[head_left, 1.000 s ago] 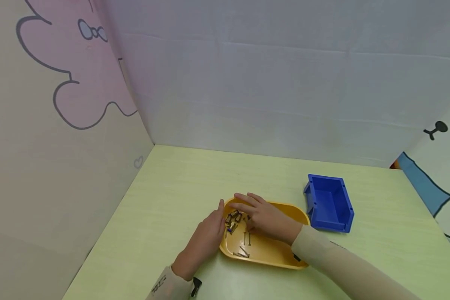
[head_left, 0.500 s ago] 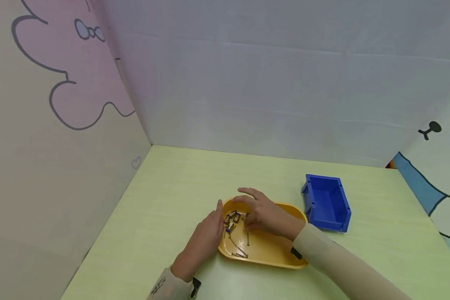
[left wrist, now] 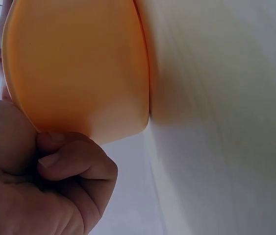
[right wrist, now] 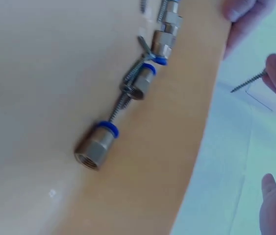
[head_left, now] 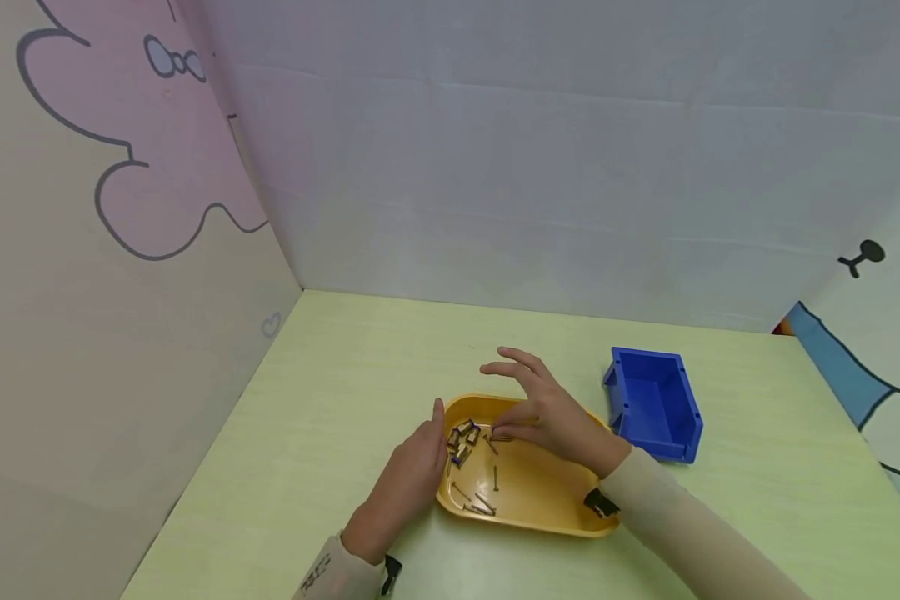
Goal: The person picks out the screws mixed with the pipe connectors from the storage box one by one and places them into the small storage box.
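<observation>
A yellow tray (head_left: 547,504) lies on the table with several metal screws (head_left: 496,477) scattered in it. Several brass-coloured threaded fittings (head_left: 461,456) with blue rings are bunched at its left end; the right wrist view shows one fitting (right wrist: 96,149) close up. My left hand (head_left: 407,473) grips the tray's left rim, its fingers curled at the edge in the left wrist view. Over the tray, my right hand (head_left: 558,421) pinches a screw (right wrist: 249,82) between thumb and finger, its threaded tip sticking out. The other right-hand fingers are raised and spread.
A blue plastic bin (head_left: 654,417) stands on the table (head_left: 375,350) just behind and right of the tray. Walls with cartoon drawings rise at the left and right, and a pale sheet (head_left: 532,167) hangs at the back.
My right hand has risen from among the screws and shifted slightly right, its upper fingers lifting away. Some screws in the tray have shifted. The left hand stays at the rim.
</observation>
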